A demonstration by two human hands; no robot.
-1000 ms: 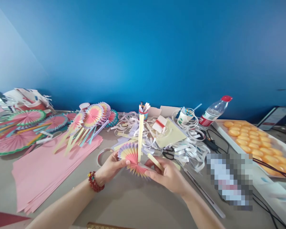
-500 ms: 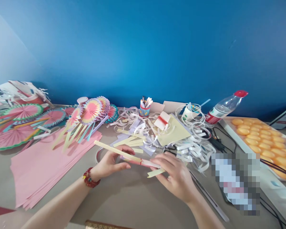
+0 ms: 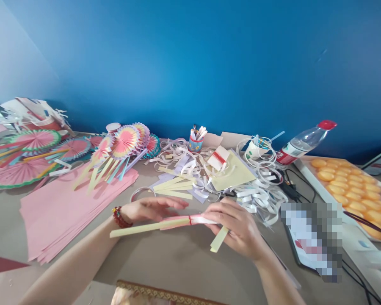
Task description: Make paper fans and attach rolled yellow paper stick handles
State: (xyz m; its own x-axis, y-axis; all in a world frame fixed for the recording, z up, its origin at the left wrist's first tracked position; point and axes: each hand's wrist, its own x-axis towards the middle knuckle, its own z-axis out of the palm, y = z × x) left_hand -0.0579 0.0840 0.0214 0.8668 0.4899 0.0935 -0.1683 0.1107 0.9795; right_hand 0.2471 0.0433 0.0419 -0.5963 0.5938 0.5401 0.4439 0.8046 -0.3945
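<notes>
My right hand (image 3: 236,226) grips one end of a folded paper fan (image 3: 197,219), a narrow pink and white bundle tied round its middle with red thread. A long pale yellow paper strip (image 3: 136,228) runs along the fan's left half and sticks out to the left. Below my right fingers hangs a shorter yellow strip (image 3: 219,239). My left hand (image 3: 157,208), with a red beaded bracelet (image 3: 121,217) at the wrist, is just behind the fan, fingers stretched out and holding nothing. Its palm is hidden.
Pink paper sheets (image 3: 79,207) and finished paper fans (image 3: 125,142) lie at left. Behind my hands are loose yellow strips (image 3: 174,186), curled white strips (image 3: 257,199) and a pen cup (image 3: 195,144). A bottle (image 3: 301,144), phone (image 3: 305,245) and tray of orange domes (image 3: 349,182) stand right.
My left hand has let go of the fan and straightened its fingers behind it. The yellow strip's left end has swung down; the short strip at my right hand hangs lower.
</notes>
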